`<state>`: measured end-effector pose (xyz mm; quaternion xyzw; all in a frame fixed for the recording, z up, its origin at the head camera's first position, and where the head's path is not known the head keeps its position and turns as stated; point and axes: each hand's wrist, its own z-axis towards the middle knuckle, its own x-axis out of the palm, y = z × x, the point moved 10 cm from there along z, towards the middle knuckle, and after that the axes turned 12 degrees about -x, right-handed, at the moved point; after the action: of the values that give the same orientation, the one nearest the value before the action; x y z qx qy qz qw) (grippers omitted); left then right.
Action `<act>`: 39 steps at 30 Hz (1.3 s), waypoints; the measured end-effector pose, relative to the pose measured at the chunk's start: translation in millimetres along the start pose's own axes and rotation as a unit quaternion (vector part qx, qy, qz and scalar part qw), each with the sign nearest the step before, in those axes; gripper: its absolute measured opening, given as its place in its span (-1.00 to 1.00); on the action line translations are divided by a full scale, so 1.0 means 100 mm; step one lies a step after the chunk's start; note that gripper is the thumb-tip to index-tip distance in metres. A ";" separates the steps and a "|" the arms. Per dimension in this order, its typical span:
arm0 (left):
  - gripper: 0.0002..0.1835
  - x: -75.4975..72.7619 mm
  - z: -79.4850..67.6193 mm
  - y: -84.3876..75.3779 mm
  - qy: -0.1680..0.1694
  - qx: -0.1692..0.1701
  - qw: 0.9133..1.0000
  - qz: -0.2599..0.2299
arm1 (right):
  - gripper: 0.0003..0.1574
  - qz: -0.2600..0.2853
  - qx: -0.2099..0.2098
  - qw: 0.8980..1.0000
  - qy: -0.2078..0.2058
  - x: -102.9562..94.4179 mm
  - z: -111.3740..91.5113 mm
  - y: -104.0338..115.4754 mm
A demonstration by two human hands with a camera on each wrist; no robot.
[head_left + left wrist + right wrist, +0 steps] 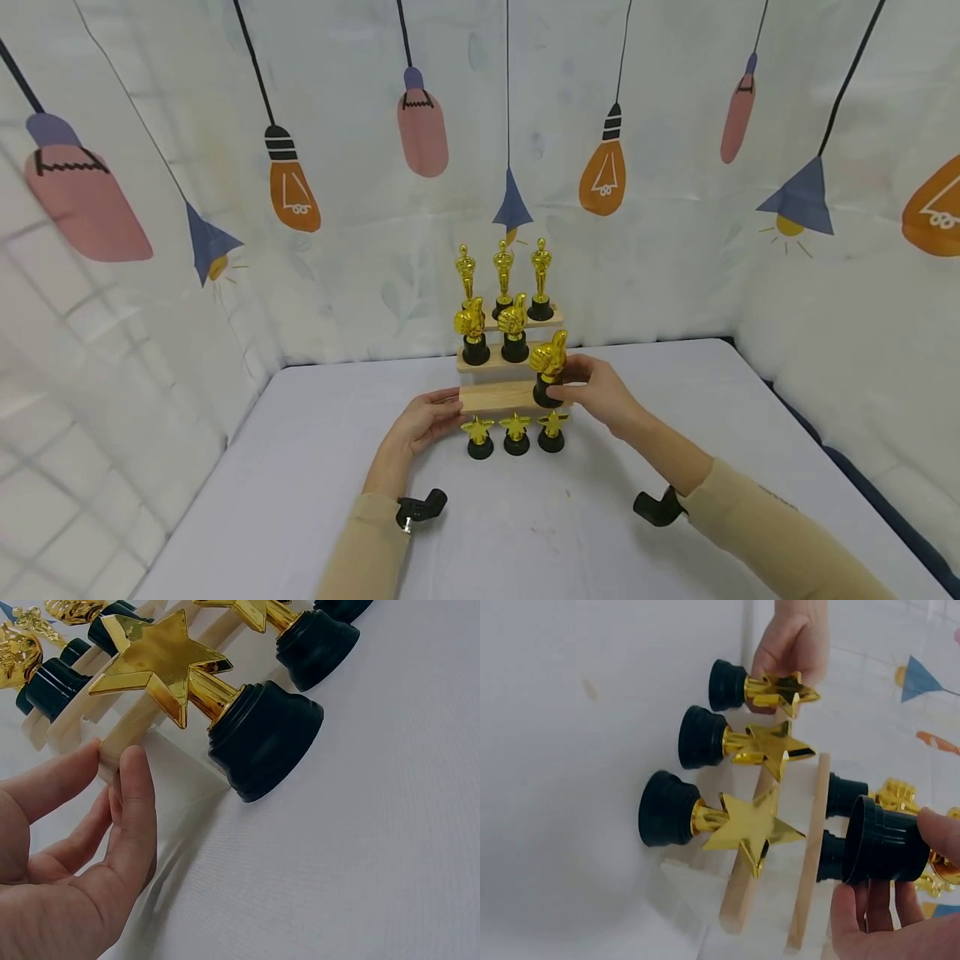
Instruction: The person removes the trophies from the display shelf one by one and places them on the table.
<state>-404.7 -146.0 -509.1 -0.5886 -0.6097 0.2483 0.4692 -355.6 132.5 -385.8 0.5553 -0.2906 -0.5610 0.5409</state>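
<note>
Three thumbs-up trophies, three star trophies, three statuettes

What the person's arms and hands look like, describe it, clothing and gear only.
The left hand and right hand are gloveless. The left sleeve and right sleeve are beige, ending short of the hands. Each wrist carries a small black device; the left device shows a silvery bit beside the right device's plain black.

Arms forward, fingers in pinch grips
</note>
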 end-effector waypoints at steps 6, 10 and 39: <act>-0.42 0.01 0.00 0.01 0.002 0.001 1.000 0.003 | -0.39 -0.001 0.002 1.000 0.008 0.08 -0.10 -0.02; -0.43 -0.01 -0.01 0.00 -0.004 0.003 1.000 0.002 | -0.38 0.007 0.005 1.000 0.010 0.16 -0.15 -0.04; -0.44 -0.01 -0.04 0.00 -0.011 0.002 1.000 0.008 | -0.39 0.064 -0.007 0.998 0.022 0.83 -0.41 -0.20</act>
<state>-401.3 -147.6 -507.1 -0.5895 -0.6098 0.2598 0.4617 -306.0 71.2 -438.5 0.5445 -0.3095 -0.5146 0.5856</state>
